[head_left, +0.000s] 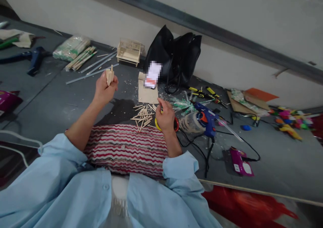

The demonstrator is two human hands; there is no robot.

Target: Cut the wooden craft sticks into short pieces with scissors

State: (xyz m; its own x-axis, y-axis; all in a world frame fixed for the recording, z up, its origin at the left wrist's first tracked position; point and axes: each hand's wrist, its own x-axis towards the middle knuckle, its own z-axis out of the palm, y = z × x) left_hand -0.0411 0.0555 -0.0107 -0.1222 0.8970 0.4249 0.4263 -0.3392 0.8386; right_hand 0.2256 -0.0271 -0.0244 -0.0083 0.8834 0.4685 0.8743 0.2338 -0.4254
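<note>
My left hand (104,88) is raised above the table, its fingers closed around a small bundle of short wooden sticks (109,76) that point upward. My right hand (166,116) is at the right of a loose pile of similar wooden sticks (143,115). Its fingers are curled, and whatever is between them is too small or hidden to make out. Under and beside that hand, a rounded yellow and red thing (176,124) shows partly; its kind is hidden. A red-and-white striped cloth (126,147) lies in front of me, below the pile.
Behind the pile, a phone (152,75) lies on a brown paper piece (147,95). A small wooden model (129,51) and black bag (174,56) stand by the wall. A blue glue gun (207,118) lies across a clear plastic jar (190,123), with cables (202,150) nearby.
</note>
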